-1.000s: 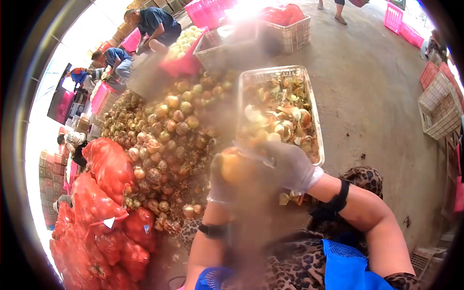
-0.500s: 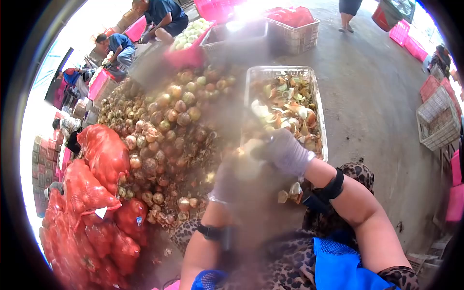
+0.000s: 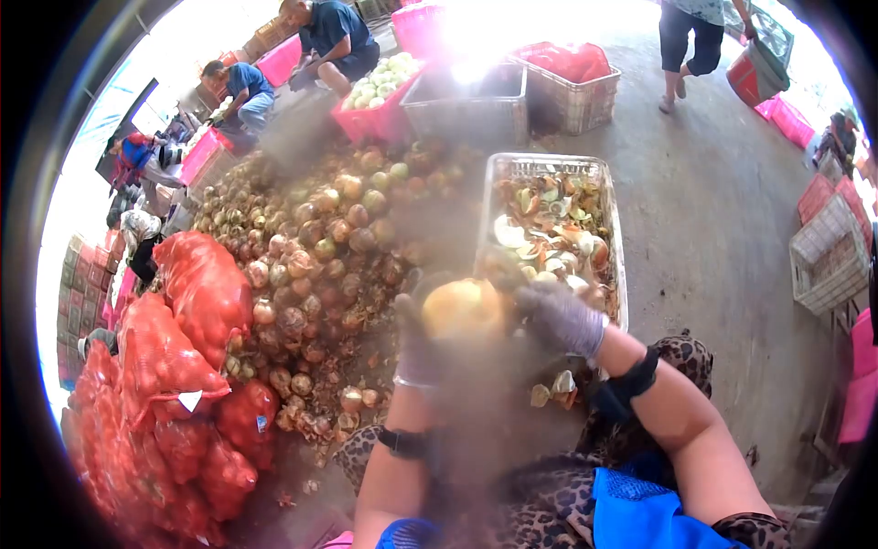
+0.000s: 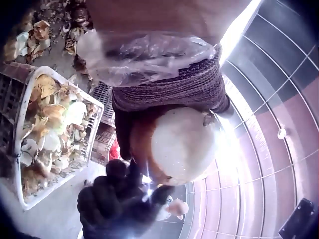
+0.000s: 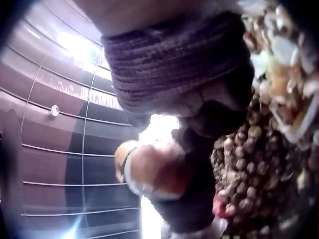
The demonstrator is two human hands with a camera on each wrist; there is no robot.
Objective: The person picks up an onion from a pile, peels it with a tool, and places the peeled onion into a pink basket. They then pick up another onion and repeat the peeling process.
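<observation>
My left hand point(image 3: 416, 348) grips a large onion point(image 3: 462, 309) in front of my lap. In the left wrist view the onion point(image 4: 185, 144) shows a broad white peeled patch, with brown skin on one side. My right hand point(image 3: 562, 316) is beside it, its curled fingers point(image 4: 107, 194) and thumb close to the onion's lower side. A bright glint shows between that thumb and forefinger; I cannot tell whether they pinch something. Both hands wear knitted gloves with clear plastic at the wrist. A smudge blurs the middle of the head view.
A white crate point(image 3: 618, 247) of onion peels stands just beyond my right hand. Heaped onions point(image 3: 320, 224) cover the floor ahead, beside red mesh sacks point(image 3: 197, 284) at left. More crates point(image 3: 572, 96) stand farther back. A person point(image 3: 692, 41) walks at upper right carrying a bucket point(image 3: 757, 73).
My right hand has drawn apart to the right of the onion, which now shows more plainly in my left hand. The walking person has come further into view.
</observation>
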